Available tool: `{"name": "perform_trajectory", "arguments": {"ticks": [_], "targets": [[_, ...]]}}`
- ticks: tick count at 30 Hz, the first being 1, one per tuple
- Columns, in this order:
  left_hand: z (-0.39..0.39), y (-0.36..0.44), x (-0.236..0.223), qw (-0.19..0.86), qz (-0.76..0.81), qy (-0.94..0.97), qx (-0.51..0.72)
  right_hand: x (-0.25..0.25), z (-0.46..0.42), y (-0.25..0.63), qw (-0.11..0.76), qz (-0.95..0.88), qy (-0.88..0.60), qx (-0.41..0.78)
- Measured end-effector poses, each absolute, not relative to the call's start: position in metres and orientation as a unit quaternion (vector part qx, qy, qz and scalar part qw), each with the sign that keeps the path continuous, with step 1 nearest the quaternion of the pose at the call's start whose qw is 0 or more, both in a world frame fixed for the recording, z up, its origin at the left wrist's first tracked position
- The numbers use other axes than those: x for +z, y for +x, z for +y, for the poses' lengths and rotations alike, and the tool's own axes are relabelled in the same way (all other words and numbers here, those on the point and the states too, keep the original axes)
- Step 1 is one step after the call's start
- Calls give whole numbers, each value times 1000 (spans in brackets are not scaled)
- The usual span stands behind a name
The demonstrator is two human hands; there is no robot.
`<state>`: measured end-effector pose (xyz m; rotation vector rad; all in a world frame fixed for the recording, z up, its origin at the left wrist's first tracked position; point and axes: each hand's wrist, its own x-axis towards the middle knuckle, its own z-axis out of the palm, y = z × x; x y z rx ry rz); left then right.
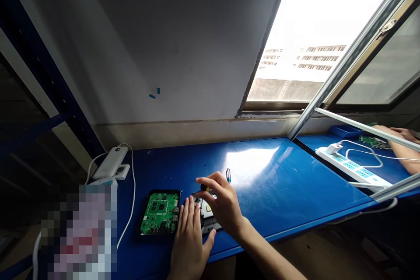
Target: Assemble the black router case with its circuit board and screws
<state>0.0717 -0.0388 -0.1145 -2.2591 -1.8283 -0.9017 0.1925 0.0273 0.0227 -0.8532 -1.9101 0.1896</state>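
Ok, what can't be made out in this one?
All in the head view:
Dark-and-yellow piece: mostly covered by the right hand.
Black part: largely hidden by that hand and the left hand.
Lower left: whatever the mosaic masks.
Other person's arm: cut off by the right edge.
Dark speck beyond the hands: too small to identify.

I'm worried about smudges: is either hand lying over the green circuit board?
No, the green circuit board lies uncovered in its black casing, left of the left hand.
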Motion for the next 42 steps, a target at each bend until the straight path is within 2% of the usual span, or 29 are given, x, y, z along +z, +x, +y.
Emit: {"name": "perform_trajectory", "arguments": {"ticks": [7,13,17,24,30,38,42], "targets": [[-39,71,-115,40,-597,-745,-296,18,24,191,466,-796,-348,168],[-40,70,-113,21,-604,-744,-286,19,26,187,498,-778,-375,80],[-40,69,-111,10,-605,-745,-280,15,22,185,502,-779,-361,106],[-40,70,-110,-8,-613,-742,-272,17,16,188,540,-760,-358,57],[-40,70,-111,-17,-621,-736,-270,19,15,184,514,-779,-342,107],[-40,69,-107,-19,-618,-739,-266,20,22,188,517,-767,-373,79],[-41,69,-107,-20,-618,-739,-266,23,18,187,504,-784,-343,120]]}}
